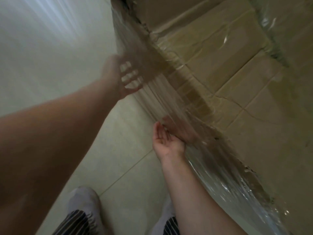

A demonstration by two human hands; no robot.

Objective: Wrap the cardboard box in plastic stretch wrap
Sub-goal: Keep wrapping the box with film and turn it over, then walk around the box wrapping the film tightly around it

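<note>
1. Cardboard box (237, 73): fills the right side and stands above the tiled floor. Its near edge runs on a diagonal from top centre to bottom right. The edge looks ragged in places.
2. Tiled floor (50, 56): pale, with grout lines showing near the feet.
3. Plastic wrap (160, 94): a clear sheet already lies over the box top and hangs down the near side in streaks. It is glossy and bunched at lower right.
4. Left hand (122, 77): reaches out to the wrap at the box edge. Its fingers (126, 66) are spread apart and seen through the wrap, with the thumb on the near side. It is too blurred to tell whether they clamp the sheet.
5. Right hand (166, 139): lower down the same edge, palm up, fingers loosely bent and close together. The thumb side sits under the hanging wrap, and the hand grips nothing.
6. Pale shoes (83, 202): on the floor, just beside the box, below striped trouser hems (74, 221).
</note>
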